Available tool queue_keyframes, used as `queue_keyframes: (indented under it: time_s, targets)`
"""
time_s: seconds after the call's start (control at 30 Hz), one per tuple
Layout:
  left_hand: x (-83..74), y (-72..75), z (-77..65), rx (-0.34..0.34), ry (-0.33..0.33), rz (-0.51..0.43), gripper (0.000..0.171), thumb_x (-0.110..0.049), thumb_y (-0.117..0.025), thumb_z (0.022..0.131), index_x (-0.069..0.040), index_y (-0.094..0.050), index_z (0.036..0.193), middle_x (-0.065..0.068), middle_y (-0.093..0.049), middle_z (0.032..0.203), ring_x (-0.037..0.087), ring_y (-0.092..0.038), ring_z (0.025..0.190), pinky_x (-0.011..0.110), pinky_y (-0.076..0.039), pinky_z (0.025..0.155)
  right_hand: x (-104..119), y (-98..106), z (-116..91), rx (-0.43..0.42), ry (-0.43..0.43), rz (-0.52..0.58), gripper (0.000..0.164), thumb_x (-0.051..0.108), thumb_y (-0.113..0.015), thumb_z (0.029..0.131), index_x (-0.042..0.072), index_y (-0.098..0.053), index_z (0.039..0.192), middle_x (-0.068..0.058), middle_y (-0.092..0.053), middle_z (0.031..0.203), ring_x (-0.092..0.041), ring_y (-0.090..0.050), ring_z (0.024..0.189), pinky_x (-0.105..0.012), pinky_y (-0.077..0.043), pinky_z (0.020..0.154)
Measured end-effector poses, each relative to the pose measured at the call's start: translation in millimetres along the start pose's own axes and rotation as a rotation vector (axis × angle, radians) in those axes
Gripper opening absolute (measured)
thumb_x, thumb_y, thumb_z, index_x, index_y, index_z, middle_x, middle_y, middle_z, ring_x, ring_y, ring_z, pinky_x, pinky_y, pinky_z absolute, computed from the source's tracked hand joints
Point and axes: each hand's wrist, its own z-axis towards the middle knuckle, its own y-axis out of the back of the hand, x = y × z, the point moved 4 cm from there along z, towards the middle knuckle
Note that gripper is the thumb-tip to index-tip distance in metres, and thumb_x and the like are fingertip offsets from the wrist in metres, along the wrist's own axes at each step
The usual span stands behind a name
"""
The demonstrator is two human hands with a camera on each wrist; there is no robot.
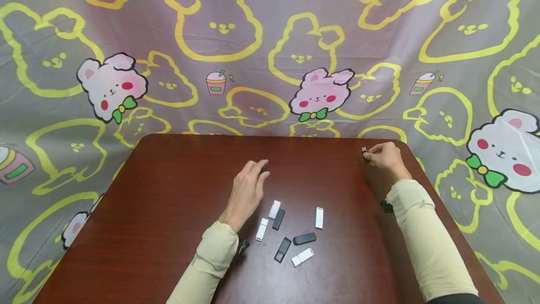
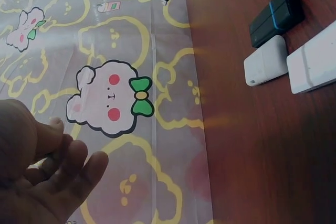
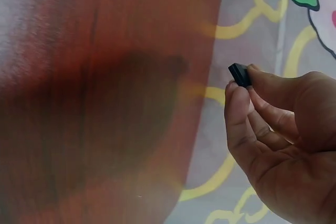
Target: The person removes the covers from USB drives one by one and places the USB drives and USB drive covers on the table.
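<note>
My right hand [image 1: 385,157] is over the far right of the table, pinching a black USB stick [image 1: 365,155] between thumb and fingertips. The stick's metal plug points up and away in the head view. From the right wrist view, the black end of the USB stick [image 3: 240,75] sticks out past the thumb. My left hand [image 1: 246,191] is raised above the middle of the table. Its thumb and fingers pinch a small dark piece [image 1: 264,169], mostly covered by them. In the left wrist view that piece is hidden behind the left hand [image 2: 58,166].
Several USB sticks lie loosely grouped at the near middle, among them a white stick [image 1: 319,218] and a black stick [image 1: 304,239]. The brown table [image 1: 168,191] ends at a patterned cloth [image 1: 253,74] hanging behind it.
</note>
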Motion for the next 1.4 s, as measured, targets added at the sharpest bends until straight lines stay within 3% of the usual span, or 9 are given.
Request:
queue_keyframes:
  time_s: [0.13, 0.23, 0.43, 0.6, 0.87, 1.1, 1.4]
  targets:
    - [-0.2, -0.6, 2.3, -0.001, -0.025, 0.035, 0.032, -0.012, -0.061, 0.101, 0.001, -0.064, 0.130, 0.012, -0.070, 0.097, 0.022, -0.063, 0.078, 0.039, -0.054, 0.075, -5, -5, 2, 0.028, -0.008, 0.002, 0.030, 0.023, -0.067, 0.098, -0.005, -0.072, 0.106, -0.010, -0.078, 0.080, -0.009, -0.069, 0.065, -0.035, -0.056, 0.066]
    - [0.0, -1.0, 3.0, 0.008, -0.024, 0.048, 0.032, -0.014, -0.059, 0.102, 0.000, -0.064, 0.131, 0.011, -0.072, 0.098, 0.023, -0.065, 0.081, 0.039, -0.056, 0.076, -10, -7, 2, 0.034, -0.027, 0.001, 0.030, 0.024, -0.067, 0.097, -0.005, -0.072, 0.105, -0.006, -0.077, 0.075, -0.010, -0.069, 0.065, -0.043, -0.056, 0.076]
    - [3.6, -2.5, 0.6, 0.029, 0.018, 0.072, 0.028, -0.015, -0.057, 0.103, -0.004, -0.067, 0.127, 0.012, -0.075, 0.116, 0.028, -0.071, 0.099, 0.043, -0.058, 0.087, -22, -17, 2, 0.097, -0.084, 0.009, 0.030, 0.022, -0.067, 0.097, -0.006, -0.071, 0.105, 0.002, -0.073, 0.067, -0.010, -0.068, 0.065, -0.049, -0.055, 0.089]
    - [6.6, -3.1, 0.5, 0.034, 0.031, 0.089, 0.025, -0.015, -0.056, 0.104, -0.006, -0.066, 0.125, 0.010, -0.076, 0.111, 0.026, -0.068, 0.088, 0.041, -0.056, 0.076, -27, -22, 3, 0.118, -0.108, 0.025, 0.029, 0.022, -0.067, 0.097, -0.006, -0.072, 0.104, 0.000, -0.073, 0.068, -0.010, -0.069, 0.066, -0.051, -0.054, 0.094]
    - [10.3, -5.7, 0.9, 0.076, 0.092, 0.100, 0.021, -0.017, -0.059, 0.102, -0.011, -0.062, 0.123, 0.008, -0.074, 0.096, 0.024, -0.065, 0.083, 0.040, -0.054, 0.070, -33, -26, 4, 0.127, -0.125, 0.038, 0.028, 0.021, -0.070, 0.095, -0.007, -0.074, 0.101, -0.003, -0.074, 0.073, -0.007, -0.070, 0.062, -0.040, -0.059, 0.080]
    - [11.3, -7.0, 1.6, 0.086, 0.103, 0.106, 0.019, -0.017, -0.060, 0.102, -0.009, -0.061, 0.119, 0.008, -0.074, 0.097, 0.026, -0.065, 0.095, 0.043, -0.054, 0.076, -35, -28, 5, 0.114, -0.143, 0.061, 0.027, 0.018, -0.071, 0.094, -0.008, -0.074, 0.099, -0.007, -0.074, 0.076, -0.007, -0.068, 0.059, -0.028, -0.059, 0.063]
    - [13.7, -6.7, 4.6, 0.095, 0.083, 0.137, 0.016, -0.016, -0.062, 0.101, -0.007, -0.066, 0.112, 0.008, -0.063, 0.104, 0.025, -0.054, 0.098, 0.037, -0.051, 0.080, -32, -27, 1, 0.115, -0.118, 0.055, 0.027, 0.018, -0.068, 0.097, -0.009, -0.071, 0.099, -0.006, -0.069, 0.072, -0.012, -0.064, 0.064, -0.030, -0.060, 0.062]
